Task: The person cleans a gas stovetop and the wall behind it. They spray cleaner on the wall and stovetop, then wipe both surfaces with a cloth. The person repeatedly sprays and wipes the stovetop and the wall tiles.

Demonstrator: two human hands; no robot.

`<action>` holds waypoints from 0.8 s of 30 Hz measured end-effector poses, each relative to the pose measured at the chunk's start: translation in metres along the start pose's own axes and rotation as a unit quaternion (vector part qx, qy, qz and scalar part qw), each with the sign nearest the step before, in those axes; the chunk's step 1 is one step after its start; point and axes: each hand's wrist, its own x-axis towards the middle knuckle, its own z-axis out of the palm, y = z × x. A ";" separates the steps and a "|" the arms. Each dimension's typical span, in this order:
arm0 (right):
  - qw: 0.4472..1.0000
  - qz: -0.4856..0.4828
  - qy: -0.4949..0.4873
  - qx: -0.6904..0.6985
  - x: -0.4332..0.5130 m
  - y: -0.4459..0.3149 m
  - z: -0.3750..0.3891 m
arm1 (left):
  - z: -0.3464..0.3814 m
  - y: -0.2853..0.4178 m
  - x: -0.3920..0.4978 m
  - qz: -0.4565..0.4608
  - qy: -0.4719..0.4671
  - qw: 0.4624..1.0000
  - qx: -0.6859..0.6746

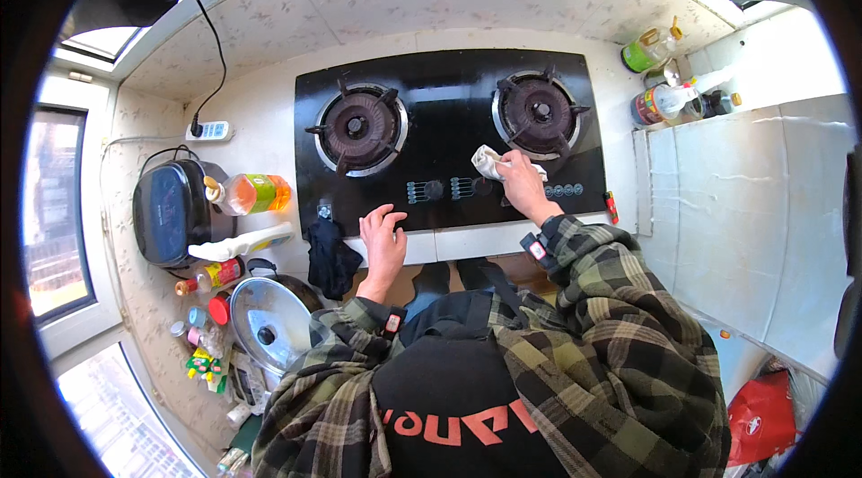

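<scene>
My right hand (523, 185) grips a crumpled white cloth (487, 162) against the black glass top of a two-burner gas stove (448, 128). The cloth lies just in front of the right burner (541, 108), near the control markings. My left hand (384, 235) is over the stove's front edge, fingers apart and slightly curled, holding nothing. Beyond it on the left is the other burner (355, 122). A black cloth (332, 259) drapes over the counter edge at the stove's front left corner.
Left of the stove stand an oil bottle (259, 194), a white spray bottle (242, 242), a dark appliance (165, 212), a power strip (210, 132) and a pan with a glass lid (269, 323). A red lighter (611, 207) lies at right. Several bottles (656, 104) stand in the far right corner.
</scene>
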 end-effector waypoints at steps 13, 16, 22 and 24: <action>0.992 0.053 -0.105 0.042 -0.083 0.014 -0.016 | -0.093 0.003 0.008 -0.032 0.251 0.967 -0.009; 0.988 0.095 -0.096 0.072 -0.081 0.014 -0.012 | -0.142 -0.005 -0.001 -0.070 0.414 0.906 0.057; 0.989 0.091 -0.092 0.068 -0.082 0.019 -0.009 | -0.203 -0.069 -0.025 -0.166 0.565 0.807 0.051; 0.989 0.094 -0.090 0.075 -0.082 0.020 -0.009 | -0.208 -0.090 -0.020 -0.208 0.546 0.808 0.076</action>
